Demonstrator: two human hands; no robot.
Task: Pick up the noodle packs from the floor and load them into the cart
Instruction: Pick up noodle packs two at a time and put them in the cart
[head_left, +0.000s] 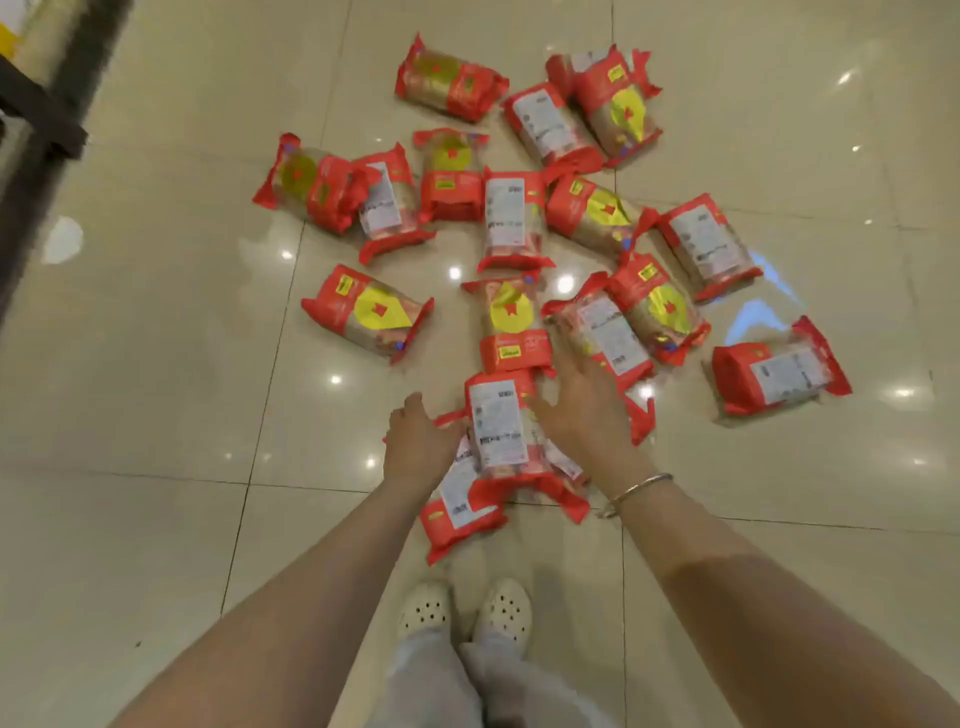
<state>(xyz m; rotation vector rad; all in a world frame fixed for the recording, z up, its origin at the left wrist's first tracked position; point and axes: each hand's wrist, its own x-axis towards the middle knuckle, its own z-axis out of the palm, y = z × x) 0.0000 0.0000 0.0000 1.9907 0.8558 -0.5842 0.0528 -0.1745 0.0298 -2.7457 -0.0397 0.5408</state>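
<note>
Head view. Red noodle packs (511, 221) lie scattered flat on the tiled floor (156, 364), their long axes pointing in many directions. The nearest pack (497, 423), white label up, lies with its long axis running away from the person, atop two others. The left hand (418, 444) touches its left edge, fingers loosely curved; the right hand (584, 410), fingers spread and released, hovers at its right edge. Both arms reach forward and down above white shoes (465, 610).
</note>
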